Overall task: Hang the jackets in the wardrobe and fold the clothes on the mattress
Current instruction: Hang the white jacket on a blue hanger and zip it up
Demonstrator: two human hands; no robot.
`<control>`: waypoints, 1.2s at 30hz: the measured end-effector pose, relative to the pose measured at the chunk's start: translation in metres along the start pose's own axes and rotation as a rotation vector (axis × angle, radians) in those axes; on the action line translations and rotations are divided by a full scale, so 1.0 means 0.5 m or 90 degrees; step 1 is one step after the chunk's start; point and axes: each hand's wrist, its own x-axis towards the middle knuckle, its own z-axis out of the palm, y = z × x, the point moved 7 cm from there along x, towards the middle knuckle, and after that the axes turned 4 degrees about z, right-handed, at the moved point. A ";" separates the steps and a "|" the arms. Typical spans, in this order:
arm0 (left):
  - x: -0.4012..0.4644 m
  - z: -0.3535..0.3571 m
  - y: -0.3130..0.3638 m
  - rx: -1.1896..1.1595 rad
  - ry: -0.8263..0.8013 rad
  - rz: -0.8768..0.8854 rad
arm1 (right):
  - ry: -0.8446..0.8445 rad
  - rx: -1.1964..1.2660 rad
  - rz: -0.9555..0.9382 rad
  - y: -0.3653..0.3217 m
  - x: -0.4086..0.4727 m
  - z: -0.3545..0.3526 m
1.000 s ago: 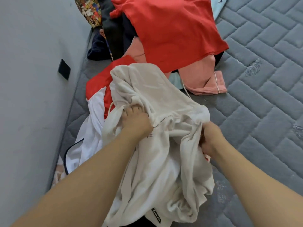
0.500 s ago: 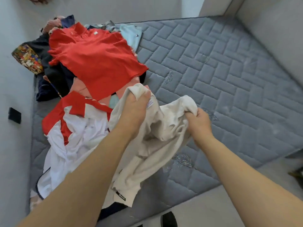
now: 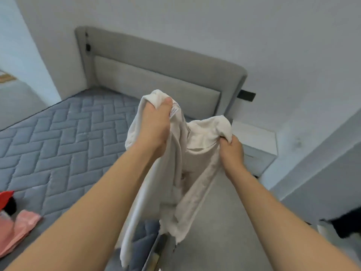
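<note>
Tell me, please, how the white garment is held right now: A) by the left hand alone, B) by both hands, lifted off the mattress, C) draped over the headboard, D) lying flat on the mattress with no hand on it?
B: the left hand and right hand each grip a bunch of the white garment, which hangs in the air beside the mattress.

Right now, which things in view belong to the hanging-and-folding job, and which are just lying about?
Job:
white garment, gripped by the left hand and right hand
pink garment and red garment, on the mattress

Lying about:
headboard
white bedside cabinet
dark item on the floor, too blurred to identify
</note>
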 end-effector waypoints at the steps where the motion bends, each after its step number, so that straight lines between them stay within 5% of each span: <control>1: 0.006 0.076 0.016 -0.004 -0.029 0.011 | 0.047 -0.042 -0.003 0.006 0.039 -0.067; 5: 0.023 0.353 0.056 -0.051 -0.111 0.039 | 0.211 -0.178 0.009 0.043 0.173 -0.321; 8: 0.037 0.545 0.061 -0.094 -0.183 0.023 | 0.282 -0.129 0.107 0.097 0.262 -0.493; 11: 0.049 0.715 0.033 -0.120 -0.265 -0.013 | 0.329 0.202 0.269 0.170 0.333 -0.621; 16: 0.067 0.979 -0.057 -0.116 -0.374 -0.057 | 0.225 0.565 0.193 0.203 0.455 -0.766; 19: 0.066 1.144 -0.130 -0.130 -0.448 -0.118 | 0.256 0.315 0.177 0.244 0.493 -0.879; 22: 0.010 1.304 -0.202 -0.124 -0.567 -0.204 | 0.400 -0.065 0.203 0.283 0.500 -1.021; 24: -0.050 1.404 -0.246 -0.109 -0.666 -0.256 | 0.506 -0.167 0.262 0.320 0.483 -1.119; 29: -0.241 1.616 -0.335 -0.056 -0.873 -0.367 | 0.867 0.155 0.371 0.434 0.344 -1.326; 36: -0.521 1.800 -0.451 0.172 -1.105 -0.421 | 0.935 0.457 0.482 0.537 0.253 -1.530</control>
